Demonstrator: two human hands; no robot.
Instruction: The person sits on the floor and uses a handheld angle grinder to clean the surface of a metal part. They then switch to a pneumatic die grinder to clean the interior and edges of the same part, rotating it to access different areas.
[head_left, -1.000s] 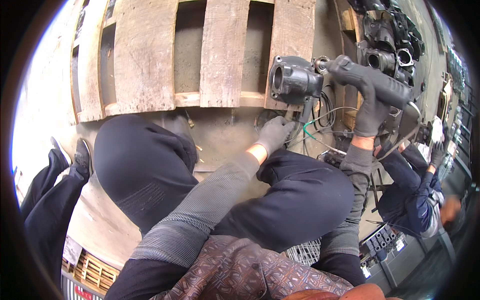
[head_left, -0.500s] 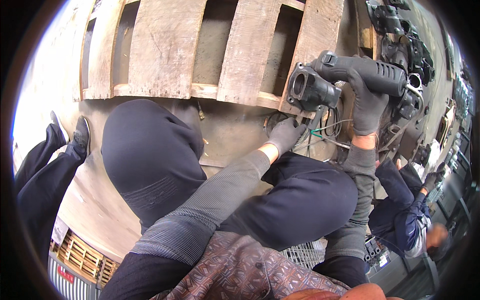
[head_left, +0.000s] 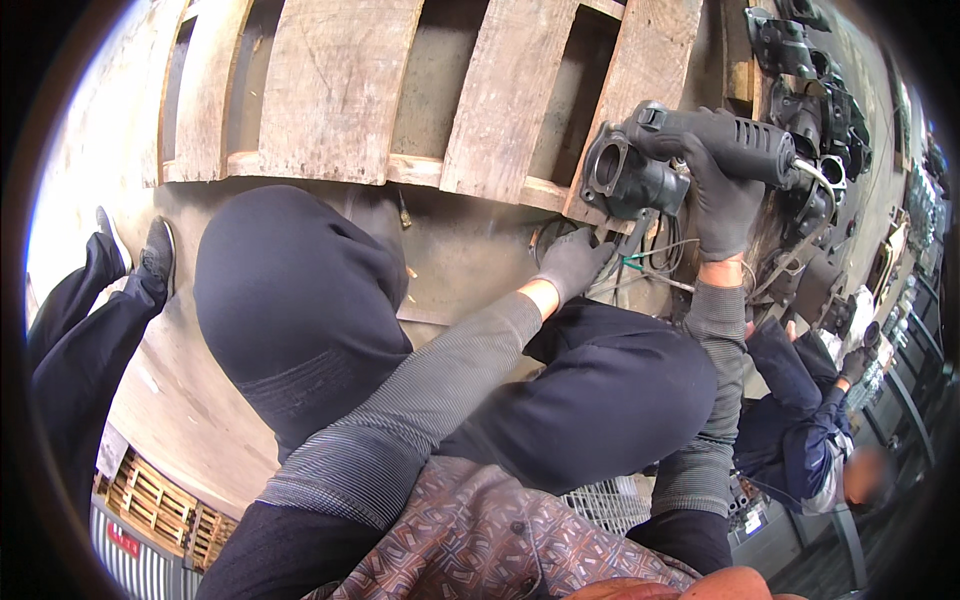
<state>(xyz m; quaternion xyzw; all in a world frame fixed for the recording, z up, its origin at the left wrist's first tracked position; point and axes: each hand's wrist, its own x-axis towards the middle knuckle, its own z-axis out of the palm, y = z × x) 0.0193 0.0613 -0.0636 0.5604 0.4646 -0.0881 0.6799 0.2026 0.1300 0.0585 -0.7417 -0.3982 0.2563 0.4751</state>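
My right hand [head_left: 722, 200] wraps around the barrel of a black corded power tool [head_left: 740, 145], which looks like an angle grinder. Slots show along its body, and a pale cable leaves the right end. The tool's head lies over a dark metal casting [head_left: 635, 185] with an open flange facing left; the contact point is hidden. Below the casting, my left hand [head_left: 570, 265] is closed at the lower end of its narrow stem, the fingertips partly hidden. Both hands wear grey gloves.
A wooden pallet [head_left: 340, 90] spans the far side. More dark castings [head_left: 820, 110] are piled at right, and loose cables [head_left: 660, 260] lie beside my left hand. Another person [head_left: 800, 430] crouches at lower right; someone's legs [head_left: 100, 290] are at far left.
The casting's flange has turned slightly and the tool has shifted a little left over it. Both hands keep their grip. The view has moved slightly.
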